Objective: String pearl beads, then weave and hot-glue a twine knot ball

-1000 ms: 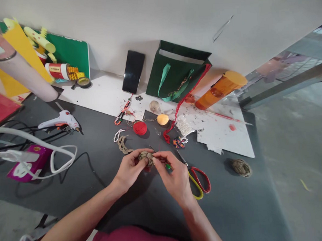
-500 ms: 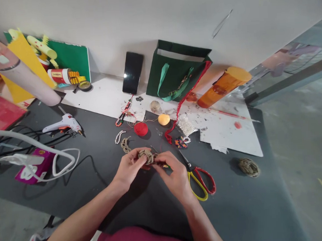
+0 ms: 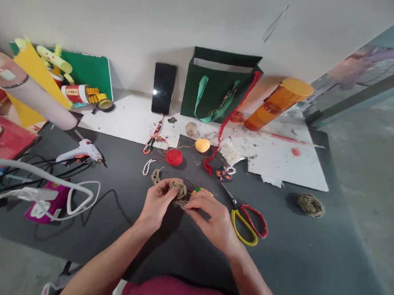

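Held just above the bench [image 3: 290,253]: khaki braided coil [image 3: 175,186], rose-like. Left hand [image 3: 156,202] wrapped on its left side, thumb across the face, fingers behind, firmly closed. Right hand [image 3: 212,211] with thumb and index fingers drawn together in a narrow pinch at the coil's lower right edge; cannot tell whether on a loose strip of the braid or on the main body. Just changed: right fingertips lower and nearer the body than 1 second ago, then level with the coil's right side; more braid now in sight at the underside, and a small green-and-yellow thing [image 3: 198,189] uncovered beyond the right knuckles (too small to identify). Judged from that: right pinch moved to another part of the braid, left grip serving as anchor, outer layer under handling rather than the centre. Round about: thin needle-like tool [image 3: 190,181] just beyond the coil, short khaki strip [image 3: 156,175] past the left fingers, scissors [image 3: 244,220] with red and yellow handles beside the right hand, 1 other khaki coil [image 3: 310,205] well apart to the right. Farther back, red yarn ball [image 3: 174,157] and orange ball [image 3: 202,145], untouched.
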### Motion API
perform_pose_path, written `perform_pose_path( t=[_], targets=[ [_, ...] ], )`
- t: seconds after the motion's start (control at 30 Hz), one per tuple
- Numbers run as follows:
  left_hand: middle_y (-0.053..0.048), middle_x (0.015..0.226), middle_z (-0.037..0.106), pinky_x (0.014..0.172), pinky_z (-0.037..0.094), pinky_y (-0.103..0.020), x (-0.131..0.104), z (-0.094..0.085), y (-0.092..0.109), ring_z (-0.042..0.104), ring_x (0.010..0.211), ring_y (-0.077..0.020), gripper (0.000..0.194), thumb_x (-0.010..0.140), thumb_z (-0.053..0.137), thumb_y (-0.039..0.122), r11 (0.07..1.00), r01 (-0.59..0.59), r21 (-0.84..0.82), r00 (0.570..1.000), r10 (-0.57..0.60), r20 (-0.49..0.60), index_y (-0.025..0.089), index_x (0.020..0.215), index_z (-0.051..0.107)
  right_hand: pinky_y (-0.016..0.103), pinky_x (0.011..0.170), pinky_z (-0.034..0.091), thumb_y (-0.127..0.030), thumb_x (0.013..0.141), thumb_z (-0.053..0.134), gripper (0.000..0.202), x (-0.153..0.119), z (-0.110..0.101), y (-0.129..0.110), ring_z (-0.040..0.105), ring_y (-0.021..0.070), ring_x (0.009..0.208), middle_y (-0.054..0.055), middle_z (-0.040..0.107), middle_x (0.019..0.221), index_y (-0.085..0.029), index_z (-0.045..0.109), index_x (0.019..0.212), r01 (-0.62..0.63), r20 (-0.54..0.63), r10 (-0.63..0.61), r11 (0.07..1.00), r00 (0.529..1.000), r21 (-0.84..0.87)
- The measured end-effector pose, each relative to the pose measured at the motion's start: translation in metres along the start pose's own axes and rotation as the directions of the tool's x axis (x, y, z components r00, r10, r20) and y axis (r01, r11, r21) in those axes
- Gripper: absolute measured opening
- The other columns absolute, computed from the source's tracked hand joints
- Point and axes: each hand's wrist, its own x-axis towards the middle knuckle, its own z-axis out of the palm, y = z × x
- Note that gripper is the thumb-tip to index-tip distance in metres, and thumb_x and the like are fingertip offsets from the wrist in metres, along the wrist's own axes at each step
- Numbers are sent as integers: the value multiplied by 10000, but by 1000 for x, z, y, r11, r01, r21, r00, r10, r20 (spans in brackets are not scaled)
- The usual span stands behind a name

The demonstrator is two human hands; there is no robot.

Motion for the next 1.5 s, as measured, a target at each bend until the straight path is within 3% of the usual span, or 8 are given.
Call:
perform_pose_path(
  t=[0.27,0.4,0.6,0.8,0.9,1.13,1.3,1.5],
  targets=[
    [-18,756,685,673,460,-242,1,-5,7,598,676,-124,202,650,613,143,965,-15,262,988,-26,153,140,838,685,302,714,512,-115,832,616,126,1,-20,5,622,171,774,27,640,808,-231,664,822,-34,-84,37,998,996,46],
    [-35,808,696,676,471,-246,0,-6,-2,609,707,-136,227,638,546,116,915,-125,383,978,48,204,143,825,673,296,669,514,-201,832,623,14,0,-13,4,609,168,724,32,635,792,-211,627,840,-135,-66,138,990,988,50],
    [-45,844,695,716,486,-255,-3,-6,-9,623,754,-148,224,675,563,115,876,-206,435,964,105,246,154,865,675,246,546,470,-257,801,614,77,2,1,1,532,131,574,2,588,671,-182,615,820,-275,-52,273,961,961,-30],
    [-48,892,693,771,488,-281,-7,-2,1,630,807,-158,285,660,693,167,975,-53,216,951,-17,308,158,943,654,243,546,482,-278,815,574,109,2,5,1,568,139,578,17,629,672,-184,603,768,-390,-116,396,918,911,74],
    [-29,864,677,777,479,-267,-6,-1,2,618,796,-137,309,648,710,161,992,28,125,962,-61,266,153,949,642,247,556,489,-308,814,593,142,1,6,2,581,145,593,21,632,679,-179,600,754,-404,-102,414,908,904,111],
    [-34,866,681,774,465,-273,-5,-5,0,619,809,-152,364,641,722,125,975,-15,221,951,-54,305,154,995,643,269,597,523,-349,809,622,184,-1,9,5,616,158,647,39,648,748,-171,617,851,-430,-46,449,878,892,210],
    [-75,950,678,762,477,-278,-9,-1,5,617,856,-167,336,768,669,302,995,49,85,944,-73,320,143,1063,639,256,533,533,-424,822,624,248,-1,12,8,600,143,565,10,620,647,-181,578,806,-475,-97,547,791,831,386],
    [-39,855,683,772,470,-270,-8,2,2,613,800,-146,397,628,794,206,998,65,4,959,-64,275,156,993,647,232,507,526,-421,812,646,252,-2,15,7,575,116,527,-4,602,636,-179,585,785,-458,-130,545,793,829,402]
  ],
)
